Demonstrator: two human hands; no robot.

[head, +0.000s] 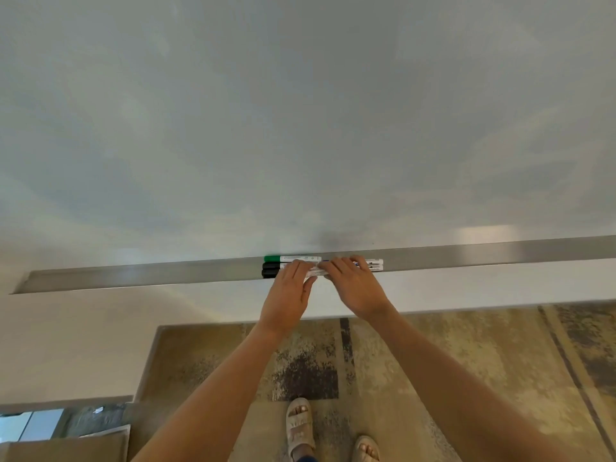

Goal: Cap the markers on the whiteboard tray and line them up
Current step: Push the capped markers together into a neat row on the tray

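Observation:
Several white markers lie lengthwise, side by side, on the long metal whiteboard tray (166,273). A green-capped marker (290,258) lies at the back, against the board. In front of it are two black-capped markers (270,270), caps pointing left. Further marker bodies (376,264) stick out to the right of my right hand. My left hand (289,295) rests flat with fingertips on the black-capped markers' bodies. My right hand (356,286) lies flat over the right group, fingers together, pressing on them. Neither hand wraps around a marker.
The whiteboard (300,128) fills the upper view. Below the tray runs a white wall strip (466,288). A patterned brown rug (433,361) covers the floor, with my sandalled feet (300,425) on it. A cushion (66,445) sits at the bottom left.

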